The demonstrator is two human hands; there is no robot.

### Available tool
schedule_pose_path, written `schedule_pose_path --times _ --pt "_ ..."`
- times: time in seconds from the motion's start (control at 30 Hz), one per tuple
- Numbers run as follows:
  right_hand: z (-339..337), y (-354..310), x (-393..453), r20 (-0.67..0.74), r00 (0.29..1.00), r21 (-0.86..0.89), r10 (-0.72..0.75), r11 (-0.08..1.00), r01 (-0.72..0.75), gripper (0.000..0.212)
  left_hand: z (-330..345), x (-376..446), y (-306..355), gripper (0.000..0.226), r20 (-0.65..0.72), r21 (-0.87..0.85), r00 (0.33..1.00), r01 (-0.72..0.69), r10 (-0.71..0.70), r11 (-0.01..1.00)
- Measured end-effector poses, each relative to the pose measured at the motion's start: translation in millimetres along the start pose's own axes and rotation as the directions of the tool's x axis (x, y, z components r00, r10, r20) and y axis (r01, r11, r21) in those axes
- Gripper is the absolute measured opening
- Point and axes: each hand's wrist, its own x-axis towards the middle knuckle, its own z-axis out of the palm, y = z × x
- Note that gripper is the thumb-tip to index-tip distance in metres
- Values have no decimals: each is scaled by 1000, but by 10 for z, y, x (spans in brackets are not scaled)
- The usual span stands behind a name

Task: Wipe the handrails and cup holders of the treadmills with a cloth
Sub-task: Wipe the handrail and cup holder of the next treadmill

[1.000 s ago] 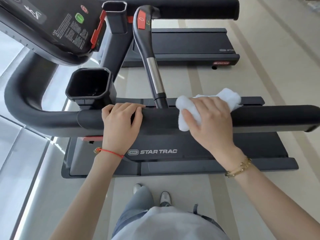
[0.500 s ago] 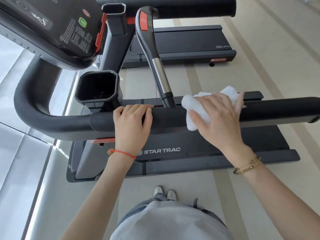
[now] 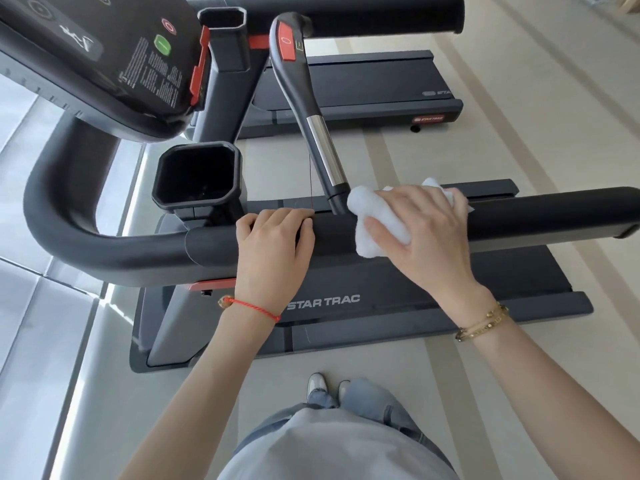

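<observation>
A thick black handrail (image 3: pixel 540 216) runs across the middle of the head view and curves up at the left. My right hand (image 3: pixel 420 237) presses a white cloth (image 3: pixel 372 220) onto the rail, just right of where the slanted grip bar (image 3: pixel 322 140) joins it. My left hand (image 3: pixel 273 247) is curled over the rail left of the cloth, beside a square black cup holder (image 3: pixel 197 174). A second cup holder (image 3: pixel 221 20) sits higher up by the console.
The black console (image 3: pixel 104 57) hangs over the upper left. The treadmill deck (image 3: pixel 381 299) marked STAR TRAC lies below the rail. A second treadmill (image 3: pixel 363 84) and its handrail (image 3: pixel 363 12) stand farther back. My feet are on pale floor in front.
The view has shifted, so the treadmill sits further right in frame. My right hand with the cloth has stayed near the grip bar's base, flattening over the rail. My left hand keeps its hold.
</observation>
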Motion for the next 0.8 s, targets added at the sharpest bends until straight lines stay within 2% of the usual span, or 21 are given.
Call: schedule_pose_path --times 0.1,0.23,0.33,0.8 --pt "59 -55 -32 -55 998 -19 43 999 -44 39 18 22 70 23 3 -33 1000 -5 5 999" --pt "50 92 -90 -64 994 14 -83 996 84 40 110 56 253 23 19 -58 1000 -24 25 998" --pt "24 284 -113 -69 991 27 -114 993 116 39 216 91 451 23 23 -77 999 -41 43 996" --pt "-388 1981 -339 -82 995 -30 -59 998 57 34 953 286 1760 23 39 -71 999 -29 32 997"
